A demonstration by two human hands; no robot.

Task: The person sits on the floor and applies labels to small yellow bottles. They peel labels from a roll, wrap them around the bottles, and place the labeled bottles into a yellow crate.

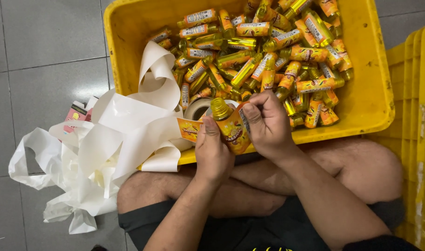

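Observation:
Both of my hands hold one small yellow bottle with a gold cap and an orange label, just over the near rim of a yellow plastic crate. My left hand grips the bottle from below and from the left. My right hand presses the label's right edge against the bottle with thumb and fingers. An orange sticker on a white backing strip sits right beside my left thumb. A roll of label tape lies just beyond the bottle.
The crate holds several labelled yellow bottles in a heap. A long curl of white backing paper spills from the crate onto the grey tiled floor at left. A small pink box lies by it. Stacked yellow crates stand at right. My crossed legs lie below.

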